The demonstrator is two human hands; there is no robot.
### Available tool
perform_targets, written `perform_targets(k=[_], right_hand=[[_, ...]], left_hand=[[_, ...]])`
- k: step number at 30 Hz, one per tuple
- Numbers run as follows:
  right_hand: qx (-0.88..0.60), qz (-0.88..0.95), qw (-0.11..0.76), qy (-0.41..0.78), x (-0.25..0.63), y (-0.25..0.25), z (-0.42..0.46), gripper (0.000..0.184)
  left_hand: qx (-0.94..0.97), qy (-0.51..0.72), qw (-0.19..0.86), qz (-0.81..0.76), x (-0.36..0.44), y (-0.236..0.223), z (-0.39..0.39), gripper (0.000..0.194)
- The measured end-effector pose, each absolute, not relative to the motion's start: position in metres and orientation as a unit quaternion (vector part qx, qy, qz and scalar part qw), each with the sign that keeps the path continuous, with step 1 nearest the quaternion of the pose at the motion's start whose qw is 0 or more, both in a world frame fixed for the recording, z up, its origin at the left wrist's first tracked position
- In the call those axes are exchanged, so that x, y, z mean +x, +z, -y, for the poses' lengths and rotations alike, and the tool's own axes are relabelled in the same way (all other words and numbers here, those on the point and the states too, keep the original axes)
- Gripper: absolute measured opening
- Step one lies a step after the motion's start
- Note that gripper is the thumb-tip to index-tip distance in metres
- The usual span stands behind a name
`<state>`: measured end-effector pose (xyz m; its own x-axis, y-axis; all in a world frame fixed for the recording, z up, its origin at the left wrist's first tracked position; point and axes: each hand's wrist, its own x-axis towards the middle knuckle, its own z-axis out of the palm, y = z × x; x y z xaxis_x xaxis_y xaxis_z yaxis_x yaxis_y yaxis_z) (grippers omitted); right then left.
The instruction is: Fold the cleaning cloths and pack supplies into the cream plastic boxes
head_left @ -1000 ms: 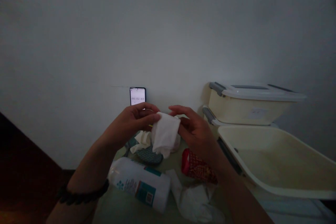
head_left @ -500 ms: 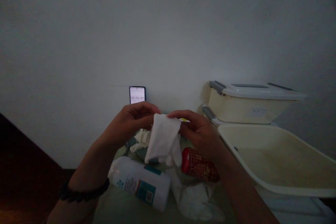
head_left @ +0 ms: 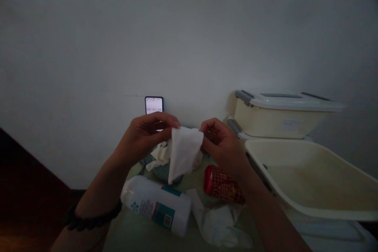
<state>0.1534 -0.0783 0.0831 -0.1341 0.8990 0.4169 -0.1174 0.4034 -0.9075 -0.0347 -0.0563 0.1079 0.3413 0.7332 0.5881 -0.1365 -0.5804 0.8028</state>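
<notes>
Both hands hold up a white glove [head_left: 185, 151] by its upper edge, in the middle of the head view. My left hand [head_left: 149, 130] pinches the left corner between thumb and fingers. At the right corner, my right hand [head_left: 220, 139] grips the edge with its fingertips. The fabric hangs down between them, and its lower part is folded behind. A second white, crumpled glove [head_left: 220, 224] lies on the table below. Under my left hand, a white bottle [head_left: 158, 204] with a teal label lies on its side. A red patterned packet [head_left: 223, 185] lies below my right hand.
A phone [head_left: 154, 104] showing a timer leans on the wall [head_left: 189, 39]. White tissues [head_left: 159, 155] sit behind the bottle on a grey-green thing. At right stand a lidded cream box [head_left: 274, 122] and an open cream tub [head_left: 313, 177]. The table cover [head_left: 132, 232] is pale green.
My right hand has shifted slightly right and its grip has moved to the glove's corner. The glove's upper edge is spread wider, and its hanging fingers have swung out of sight behind.
</notes>
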Motion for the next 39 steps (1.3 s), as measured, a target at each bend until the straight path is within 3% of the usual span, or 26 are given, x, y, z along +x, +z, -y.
perform_targets(k=[6, 12, 15, 20, 25, 30, 39], right_hand=[[-0.276, 0.621, 0.565, 0.468, 0.161, 0.086, 0.081, 0.012], [-0.335, 0.648, 0.538, 0.423, 0.155, 0.086, 0.083, 0.025], [-0.353, 0.641, 0.544, 0.411, 0.151, 0.085, 0.083, 0.023], [-0.356, 0.607, 0.582, 0.407, 0.151, 0.086, 0.082, 0.022], [-0.342, 0.575, 0.593, 0.448, 0.148, 0.088, 0.084, 0.024], [-0.313, 0.583, 0.546, 0.514, 0.148, 0.088, 0.085, 0.03], [-0.387, 0.676, 0.418, 0.468, 0.157, 0.092, 0.092, 0.014]], left_hand=[[0.689, 0.548, 0.437, -0.185, -0.028, 0.107, 0.056, 0.008], [0.69, 0.55, 0.432, -0.184, -0.027, 0.107, 0.057, 0.008], [0.689, 0.532, 0.453, -0.191, -0.029, 0.107, 0.058, 0.006], [0.682, 0.46, 0.505, -0.26, -0.026, 0.108, 0.06, 0.026], [0.659, 0.477, 0.482, -0.325, -0.02, 0.108, 0.062, 0.025], [0.643, 0.504, 0.478, -0.322, -0.021, 0.111, 0.066, 0.024], [0.73, 0.419, 0.389, -0.375, -0.022, 0.118, 0.071, 0.01]])
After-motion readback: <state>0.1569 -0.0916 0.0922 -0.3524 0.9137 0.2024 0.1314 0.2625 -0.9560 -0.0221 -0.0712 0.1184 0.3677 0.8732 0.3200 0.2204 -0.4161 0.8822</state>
